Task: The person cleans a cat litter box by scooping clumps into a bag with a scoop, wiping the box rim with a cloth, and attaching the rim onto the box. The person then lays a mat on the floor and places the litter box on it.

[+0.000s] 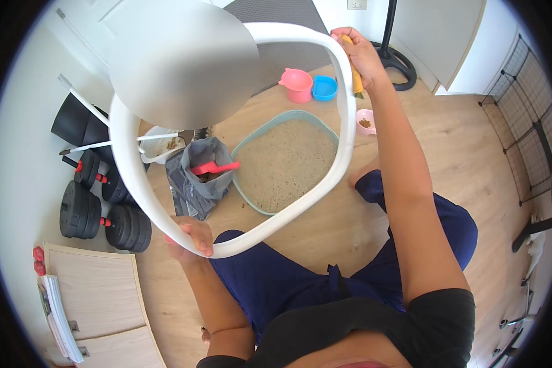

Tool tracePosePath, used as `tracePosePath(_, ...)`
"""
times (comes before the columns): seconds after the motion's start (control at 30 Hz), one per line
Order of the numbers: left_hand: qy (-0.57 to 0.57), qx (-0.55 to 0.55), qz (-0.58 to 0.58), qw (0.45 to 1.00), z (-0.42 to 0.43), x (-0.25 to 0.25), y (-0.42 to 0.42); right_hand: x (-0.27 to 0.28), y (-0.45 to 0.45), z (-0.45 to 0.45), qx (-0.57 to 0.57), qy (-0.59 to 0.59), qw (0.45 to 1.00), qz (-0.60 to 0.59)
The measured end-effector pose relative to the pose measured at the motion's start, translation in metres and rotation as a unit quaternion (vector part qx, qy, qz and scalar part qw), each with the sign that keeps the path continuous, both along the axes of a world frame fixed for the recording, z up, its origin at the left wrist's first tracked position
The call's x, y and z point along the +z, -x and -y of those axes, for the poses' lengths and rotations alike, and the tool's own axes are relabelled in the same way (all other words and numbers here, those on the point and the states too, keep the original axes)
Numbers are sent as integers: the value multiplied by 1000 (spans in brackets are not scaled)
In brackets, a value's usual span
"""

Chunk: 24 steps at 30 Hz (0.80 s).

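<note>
A large white litter box rim (288, 219), an open rounded frame, is held up tilted in front of me. My left hand (193, 236) is closed around its near lower edge. At the far right edge, my right hand (360, 55) grips a yellow sponge (353, 66) with a green end, pressed against the rim. Through the frame I see a pale green litter tray (242, 189) on the floor, filled with sandy litter (288, 162). Beside the tray stands a grey plastic bag (193, 190) with a red scoop (214, 167) lying across its opening.
Pink (298, 84) and blue (324, 88) containers stand behind the tray. A pink bowl of kibble (366, 121) is to the right. Dumbbells (83, 211) and a wooden cabinet (95, 285) line the left side; a wire panel (524, 116) stands right. A grey blurred disc hides the upper left.
</note>
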<state>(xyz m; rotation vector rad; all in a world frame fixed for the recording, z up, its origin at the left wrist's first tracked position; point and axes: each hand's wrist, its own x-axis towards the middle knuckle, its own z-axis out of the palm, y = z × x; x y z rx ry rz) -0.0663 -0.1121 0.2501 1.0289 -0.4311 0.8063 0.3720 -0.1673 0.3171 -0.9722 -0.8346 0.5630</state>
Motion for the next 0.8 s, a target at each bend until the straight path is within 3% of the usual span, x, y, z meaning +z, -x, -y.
tracePosePath(0.17, 3, 11, -38, 999, 2, -16, 1, 34, 27, -4, 19, 32, 990, 137)
tracePosePath(0.23, -29, 107, -195, 975, 6, -28, -3, 41, 66, -12, 53, 57, 988, 134)
tracePosePath(0.3, -15, 147, -224, 963, 17, -20, -30, 42, 116, -21, -64, 58, 961, 262)
tracePosePath(0.37, 7, 176, -189, 966, 12, -34, -36, 41, 142, -28, -92, -77, 949, 291)
tracePosePath(0.4, 3, 171, -191, 967, 10, -32, -42, 42, 159, -27, -97, -77, 949, 289)
tracePosePath(0.47, 23, 199, -191, 961, 14, -30, -46, 39, 190, -20, -174, -152, 878, 419)
tracePosePath(0.5, 23, 198, -193, 961, 13, -30, -43, 34, 184, -22, -174, -151, 879, 418)
tracePosePath(0.53, 22, 173, -172, 969, 8, -28, -40, 25, 168, -29, -264, -142, 855, 422)
tracePosePath(0.57, 21, 150, -152, 977, 4, -26, -37, 16, 150, -37, -350, -133, 826, 422)
tracePosePath(0.6, 21, 155, -153, 976, 2, -26, -33, 1, 126, -40, -447, -29, 792, 414)
tracePosePath(0.7, 64, 186, -134, 971, -3, -28, -25, -68, 29, -33, -536, 174, 766, 311)
tracePosePath(0.77, 58, 222, -172, 958, -5, -27, -31, -67, 28, -21, -548, 135, 825, -5)
tracePosePath(0.8, 60, 241, -186, 951, -6, -30, -36, -69, 31, -26, -545, 138, 827, -3)
